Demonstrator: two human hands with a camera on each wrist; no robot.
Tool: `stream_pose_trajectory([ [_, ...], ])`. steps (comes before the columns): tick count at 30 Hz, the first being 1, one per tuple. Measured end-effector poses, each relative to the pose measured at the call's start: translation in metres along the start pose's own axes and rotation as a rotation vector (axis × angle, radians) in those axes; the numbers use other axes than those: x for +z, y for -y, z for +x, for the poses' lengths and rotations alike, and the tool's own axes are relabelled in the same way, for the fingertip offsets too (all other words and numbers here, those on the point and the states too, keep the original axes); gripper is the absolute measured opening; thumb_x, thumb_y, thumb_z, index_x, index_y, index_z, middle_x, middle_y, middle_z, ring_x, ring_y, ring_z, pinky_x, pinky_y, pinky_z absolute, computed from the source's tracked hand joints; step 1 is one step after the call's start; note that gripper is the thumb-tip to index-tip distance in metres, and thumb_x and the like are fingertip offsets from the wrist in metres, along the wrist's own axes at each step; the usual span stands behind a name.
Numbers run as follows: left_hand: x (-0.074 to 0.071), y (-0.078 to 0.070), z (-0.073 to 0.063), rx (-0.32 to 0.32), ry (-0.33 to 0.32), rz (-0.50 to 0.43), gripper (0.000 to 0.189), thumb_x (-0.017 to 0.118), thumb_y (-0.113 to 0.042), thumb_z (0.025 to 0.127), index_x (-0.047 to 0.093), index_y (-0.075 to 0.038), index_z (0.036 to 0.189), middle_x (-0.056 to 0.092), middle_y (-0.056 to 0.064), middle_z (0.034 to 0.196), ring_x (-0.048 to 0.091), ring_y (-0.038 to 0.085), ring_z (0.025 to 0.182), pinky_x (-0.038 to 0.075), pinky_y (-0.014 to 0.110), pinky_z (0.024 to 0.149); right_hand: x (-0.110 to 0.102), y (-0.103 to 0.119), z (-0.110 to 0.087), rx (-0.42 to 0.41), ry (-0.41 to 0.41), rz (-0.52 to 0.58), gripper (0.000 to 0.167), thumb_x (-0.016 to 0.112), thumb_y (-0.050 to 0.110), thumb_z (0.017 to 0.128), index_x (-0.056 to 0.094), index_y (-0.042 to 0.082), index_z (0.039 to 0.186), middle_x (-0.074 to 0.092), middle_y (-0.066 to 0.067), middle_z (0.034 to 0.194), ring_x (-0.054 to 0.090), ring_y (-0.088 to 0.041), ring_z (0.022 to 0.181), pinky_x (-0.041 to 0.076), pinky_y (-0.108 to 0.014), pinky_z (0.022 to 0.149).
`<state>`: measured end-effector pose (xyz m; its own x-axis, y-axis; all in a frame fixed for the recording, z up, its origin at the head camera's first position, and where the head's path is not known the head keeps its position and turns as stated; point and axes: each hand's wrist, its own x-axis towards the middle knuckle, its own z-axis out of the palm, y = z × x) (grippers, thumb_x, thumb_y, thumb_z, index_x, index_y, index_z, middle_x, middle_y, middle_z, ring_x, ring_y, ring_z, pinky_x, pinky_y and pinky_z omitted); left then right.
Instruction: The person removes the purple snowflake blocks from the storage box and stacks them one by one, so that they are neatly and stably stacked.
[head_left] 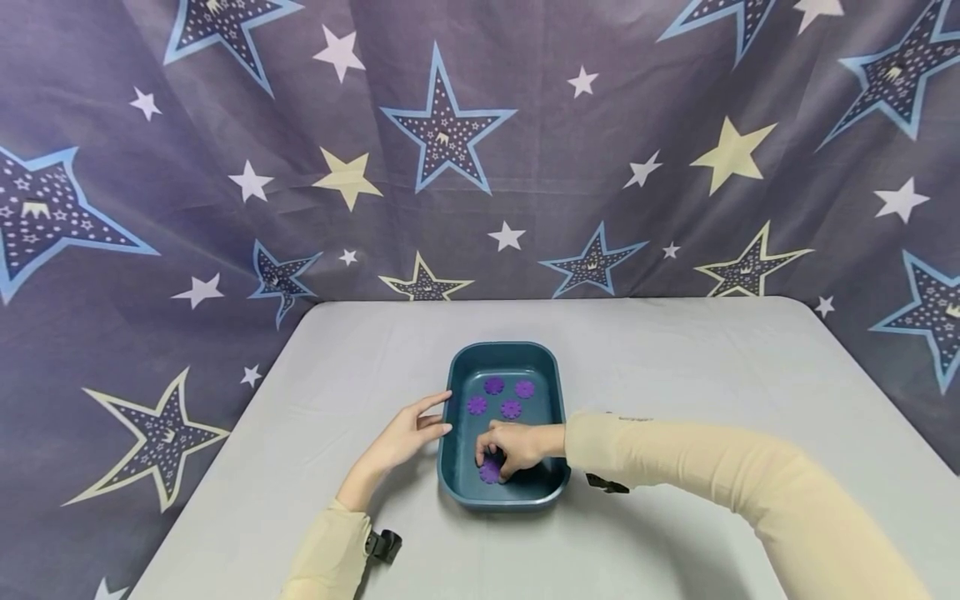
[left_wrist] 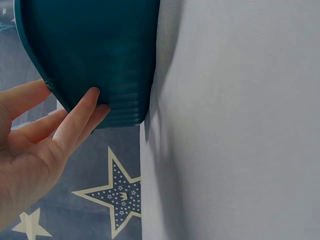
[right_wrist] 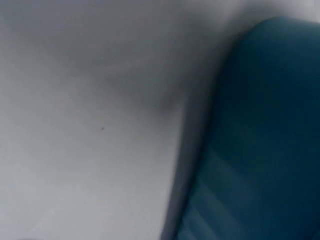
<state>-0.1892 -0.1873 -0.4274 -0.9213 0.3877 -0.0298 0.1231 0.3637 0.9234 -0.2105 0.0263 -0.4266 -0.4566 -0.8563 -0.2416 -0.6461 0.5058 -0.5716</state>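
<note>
A deep teal plastic tray [head_left: 502, 505] stands on the table. On its floor lie several flat purple discs with notched rims, among them a front one [head_left: 490, 472] and a darker one [head_left: 493, 386]. Inside the near half of the tray, my right hand [head_left: 517, 444] has its fingers and thumb curled round the front disc's edges. My left hand [head_left: 405, 433] is at the tray's left side, fingers extended. In the left wrist view its fingertips [left_wrist: 93, 93] touch the outer wall. The right wrist view shows only the tray's outer wall [right_wrist: 265, 135] and the table, not the hand.
A white cloth covers the table [head_left: 360, 358] around the tray. Behind it hangs a dark curtain [head_left: 480, 217] printed with stars. Dark wrist-worn devices, such as the left one [head_left: 384, 546], stick out below both sleeves.
</note>
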Motion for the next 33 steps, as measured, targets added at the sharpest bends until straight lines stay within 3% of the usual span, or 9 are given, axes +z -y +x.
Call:
stream_pose_trajectory([
  [9, 0.001, -0.002, 0.0, 0.003, 0.007, -0.004, 0.054, 0.055, -0.008, 0.087, 0.032, 0.002, 0.135, 0.026, 0.023, 0.139, 0.042, 0.037, 0.116, 0.038, 0.043, 0.094, 0.001, 0.003, -0.002, 0.039, -0.015, -0.004, 0.027, 0.073, 0.003, 0.07, 0.056, 0.01, 0.09, 0.046, -0.002, 0.088, 0.044, -0.015, 0.083, 0.037, -0.016, 0.067],
  [21, 0.001, -0.001, -0.001, -0.005, 0.0, -0.007, 0.053, 0.055, -0.008, 0.087, 0.033, 0.002, 0.135, 0.027, 0.024, 0.139, 0.042, 0.038, 0.116, 0.037, 0.044, 0.094, -0.001, 0.002, -0.002, 0.038, -0.022, 0.03, 0.029, 0.071, -0.004, 0.069, 0.054, 0.009, 0.088, 0.053, -0.002, 0.082, 0.045, -0.005, 0.062, 0.041, -0.015, 0.058],
  [29, 0.0, -0.001, 0.0, -0.017, -0.005, -0.01, 0.053, 0.054, -0.006, 0.087, 0.032, 0.003, 0.135, 0.027, 0.024, 0.139, 0.041, 0.039, 0.116, 0.037, 0.044, 0.094, -0.003, -0.001, -0.003, 0.031, -0.024, 0.108, 0.024, 0.064, -0.011, 0.072, 0.059, 0.007, 0.087, 0.059, -0.006, 0.083, 0.053, -0.009, 0.068, 0.045, -0.016, 0.061],
  [33, 0.001, -0.013, -0.004, -0.019, -0.004, -0.008, 0.052, 0.053, -0.002, 0.087, 0.032, 0.006, 0.133, 0.027, 0.026, 0.138, 0.041, 0.041, 0.116, 0.036, 0.045, 0.094, -0.006, -0.003, -0.004, 0.006, -0.036, 0.106, 0.024, 0.059, -0.014, 0.073, 0.062, 0.005, 0.088, 0.061, -0.008, 0.084, 0.058, -0.015, 0.075, 0.046, -0.016, 0.064],
])
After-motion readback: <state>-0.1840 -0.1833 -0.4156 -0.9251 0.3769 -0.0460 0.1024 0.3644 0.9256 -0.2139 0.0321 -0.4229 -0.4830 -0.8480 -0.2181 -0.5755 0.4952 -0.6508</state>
